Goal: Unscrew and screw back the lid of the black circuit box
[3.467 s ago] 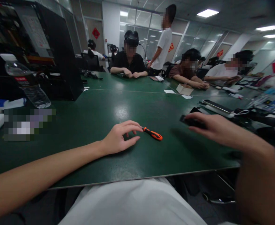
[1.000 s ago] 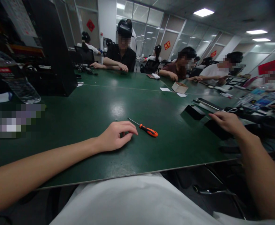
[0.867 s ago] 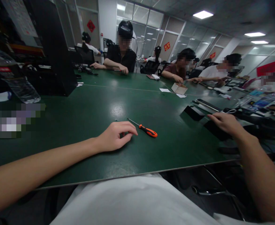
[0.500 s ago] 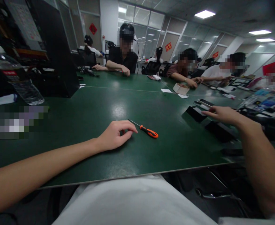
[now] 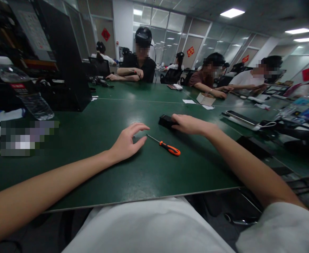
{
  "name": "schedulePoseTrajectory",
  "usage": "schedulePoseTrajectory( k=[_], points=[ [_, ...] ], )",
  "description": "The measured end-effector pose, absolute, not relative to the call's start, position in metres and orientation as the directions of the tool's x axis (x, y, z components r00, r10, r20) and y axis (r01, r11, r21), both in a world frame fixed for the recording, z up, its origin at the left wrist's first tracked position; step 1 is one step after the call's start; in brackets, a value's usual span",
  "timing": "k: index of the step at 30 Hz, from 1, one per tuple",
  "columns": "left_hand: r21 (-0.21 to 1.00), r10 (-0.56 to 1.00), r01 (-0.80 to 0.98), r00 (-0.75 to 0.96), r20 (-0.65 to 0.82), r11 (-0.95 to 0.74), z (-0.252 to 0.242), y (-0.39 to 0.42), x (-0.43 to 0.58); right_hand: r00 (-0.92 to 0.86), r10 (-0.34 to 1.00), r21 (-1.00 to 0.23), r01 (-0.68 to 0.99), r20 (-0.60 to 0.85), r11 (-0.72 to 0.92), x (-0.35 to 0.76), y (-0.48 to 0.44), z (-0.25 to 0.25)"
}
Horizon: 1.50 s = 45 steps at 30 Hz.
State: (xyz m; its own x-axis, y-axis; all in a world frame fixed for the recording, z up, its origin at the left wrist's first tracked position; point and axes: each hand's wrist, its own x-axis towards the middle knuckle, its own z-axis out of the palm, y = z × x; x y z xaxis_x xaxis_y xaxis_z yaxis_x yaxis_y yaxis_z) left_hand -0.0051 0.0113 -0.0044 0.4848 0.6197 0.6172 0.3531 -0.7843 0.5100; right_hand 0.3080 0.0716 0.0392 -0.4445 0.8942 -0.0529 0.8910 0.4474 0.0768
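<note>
ceiling panels (image 5: 232, 13) shed dim light, leaving faint glare on the table (image 5: 156, 175).

Orange-and-black screwdriver handle (image 5: 170, 148), green table (image 5: 143, 175)

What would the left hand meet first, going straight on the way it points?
Probably the screwdriver, its tip right by the left hand; passing above it, the black box in the right hand. Height is unclear.

the screwdriver (image 5: 170, 148) looks plastic-handled, the tabletop (image 5: 149, 175) smooth and glossy.
</note>
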Motion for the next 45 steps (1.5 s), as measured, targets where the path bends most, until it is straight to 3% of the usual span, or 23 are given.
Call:
schedulePoseTrajectory(
  k=[3, 6, 13, 20, 23, 28, 30, 33, 38, 45],
  points=[
    [0.415, 0.601, 0.442, 0.482, 0.637, -0.795, -0.005, 0.021, -0.010, -0.650, 0.760, -0.061, 0.759, -0.003, 0.649, 0.271, 0.048, 0.041],
    [0.408, 0.626, 0.482, 0.504, 0.595, -0.775, -0.007, 0.026, -0.013, -0.745, 0.666, -0.212, 0.644, 0.044, 0.735, 0.259, 0.023, 0.045],
    [0.419, 0.635, 0.478, 0.558, 0.534, -0.772, -0.007, 0.023, -0.011, -0.788, 0.587, -0.315, 0.614, -0.186, 0.723, 0.274, 0.017, 0.037],
    [0.440, 0.655, 0.485, 0.542, 0.526, -0.755, -0.005, 0.019, -0.010, -0.759, 0.601, -0.437, 0.642, -0.250, 0.630, 0.289, 0.032, 0.042],
    [0.449, 0.691, 0.525, 0.540, 0.481, -0.723, -0.002, 0.015, -0.009, -0.731, 0.656, -0.556, 0.630, -0.189, 0.542, 0.295, 0.032, 0.049],
    [0.482, 0.735, 0.557, 0.557, 0.387, -0.676, 0.003, 0.008, -0.007, -0.562, 0.817, -0.676, 0.553, 0.129, 0.488, 0.294, 0.023, 0.058],
    [0.492, 0.737, 0.553, 0.556, 0.383, -0.673, 0.003, 0.007, -0.006, -0.455, 0.847, -0.659, 0.553, 0.274, 0.510, 0.287, 0.017, 0.067],
    [0.509, 0.743, 0.546, 0.554, 0.377, -0.665, 0.003, 0.006, -0.006, -0.399, 0.807, -0.493, 0.644, 0.436, 0.585, 0.272, 0.009, 0.088],
    [0.511, 0.740, 0.542, 0.561, 0.371, -0.667, 0.001, 0.006, -0.007, -0.513, 0.637, -0.214, 0.657, 0.576, 0.723, 0.240, 0.011, 0.125],
    [0.516, 0.747, 0.547, 0.554, 0.368, -0.659, 0.001, 0.005, -0.007, -0.552, 0.479, -0.096, 0.582, 0.683, 0.808, 0.215, 0.027, 0.124]
  ],
)
